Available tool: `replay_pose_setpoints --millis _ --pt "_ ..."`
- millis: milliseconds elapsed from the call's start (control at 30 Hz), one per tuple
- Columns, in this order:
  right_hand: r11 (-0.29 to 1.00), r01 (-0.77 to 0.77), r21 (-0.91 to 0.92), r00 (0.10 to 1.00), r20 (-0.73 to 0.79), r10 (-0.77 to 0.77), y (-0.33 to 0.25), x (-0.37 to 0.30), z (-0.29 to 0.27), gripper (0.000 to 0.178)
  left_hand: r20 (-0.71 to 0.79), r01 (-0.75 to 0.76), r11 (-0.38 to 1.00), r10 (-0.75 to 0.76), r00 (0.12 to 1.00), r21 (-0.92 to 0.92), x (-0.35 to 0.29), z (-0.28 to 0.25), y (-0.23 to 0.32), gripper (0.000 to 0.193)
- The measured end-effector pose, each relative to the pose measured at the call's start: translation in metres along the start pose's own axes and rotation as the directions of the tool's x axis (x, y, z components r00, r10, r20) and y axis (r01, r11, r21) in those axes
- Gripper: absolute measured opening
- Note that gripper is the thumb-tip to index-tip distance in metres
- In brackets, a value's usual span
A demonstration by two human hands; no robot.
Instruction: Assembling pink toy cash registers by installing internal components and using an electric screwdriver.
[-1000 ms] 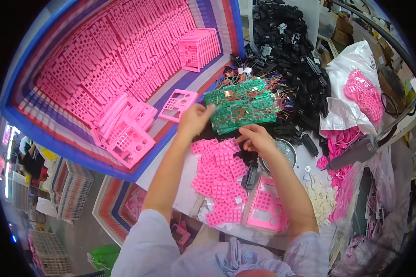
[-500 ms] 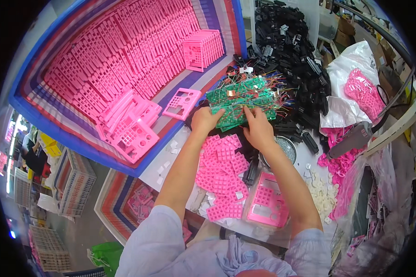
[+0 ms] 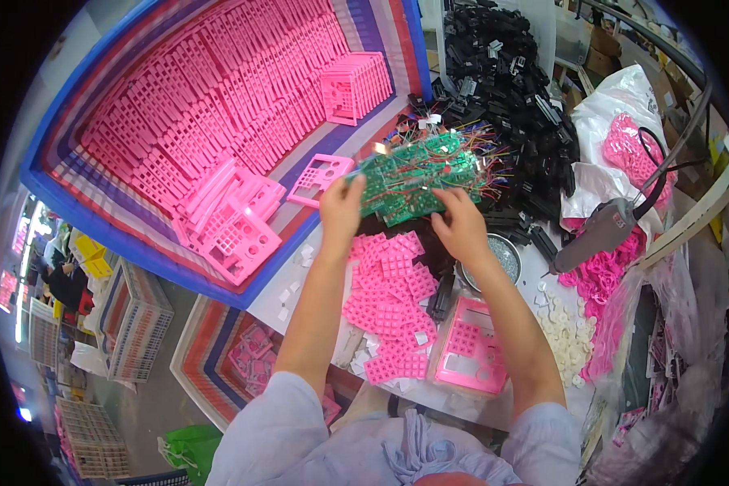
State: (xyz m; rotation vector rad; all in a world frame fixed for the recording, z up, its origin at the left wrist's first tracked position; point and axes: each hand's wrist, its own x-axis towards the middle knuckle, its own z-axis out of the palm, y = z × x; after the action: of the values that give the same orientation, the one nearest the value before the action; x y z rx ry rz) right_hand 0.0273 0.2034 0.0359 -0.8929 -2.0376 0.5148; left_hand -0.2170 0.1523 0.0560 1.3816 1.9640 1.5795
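A pile of green circuit boards (image 3: 417, 174) with thin coloured wires lies at the middle of the table, in front of both hands. My left hand (image 3: 342, 212) is closed on the left edge of a circuit board, which tilts up on that side. At the near right edge of the boards, the fingers and thumb of my right hand (image 3: 462, 228) close around a board's rim. Below the boards, between my forearms, lies a heap of pink keypads (image 3: 389, 304). A pink faceplate (image 3: 320, 180) with cut-out windows rests just left of my left hand.
A blue-rimmed striped crate (image 3: 259, 296) at left holds rows of pink faceplates. Black plastic parts (image 3: 502, 89) heap up behind the boards. At right are a round metal dish (image 3: 502, 263), a hanging grey tool (image 3: 595, 235), cream pieces (image 3: 563, 340) and a pink frame (image 3: 470, 348).
My left hand has moved slightly left and lifted the boards' left side. My right hand has shifted a little right and down. The grey tool has swung left.
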Motion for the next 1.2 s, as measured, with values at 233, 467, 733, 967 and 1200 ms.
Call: replay_pose_setpoints --millis 233,467,733,967,1200 --pt "0.859 -0.161 0.487 0.985 0.027 0.170 -0.074 -0.063 -0.064 0.013 0.198 0.123 0.745 0.013 0.980 -0.655 -0.099 -0.027 0.027 0.024" --pt "0.953 0.127 0.276 0.979 -0.189 -0.075 -0.123 -0.106 -0.097 0.005 0.341 0.226 0.705 0.024 0.940 -0.673 -0.154 -0.015 0.070 0.030" --pt "0.939 -0.051 0.339 0.998 0.059 0.033 -0.097 -0.098 -0.102 0.024 0.449 0.199 0.744 0.149 0.881 -0.638 -0.188 -0.002 0.081 0.039" --pt "0.859 -0.115 0.498 0.992 0.007 0.129 -0.088 -0.112 -0.098 0.010 0.540 0.433 0.641 -0.033 0.841 -0.634 -0.197 0.009 0.103 0.039" --pt "0.570 -0.441 0.693 0.877 0.197 0.439 -0.094 -0.123 -0.100 0.009 0.603 0.531 0.613 -0.108 0.790 -0.586 -0.204 0.025 0.086 0.031"
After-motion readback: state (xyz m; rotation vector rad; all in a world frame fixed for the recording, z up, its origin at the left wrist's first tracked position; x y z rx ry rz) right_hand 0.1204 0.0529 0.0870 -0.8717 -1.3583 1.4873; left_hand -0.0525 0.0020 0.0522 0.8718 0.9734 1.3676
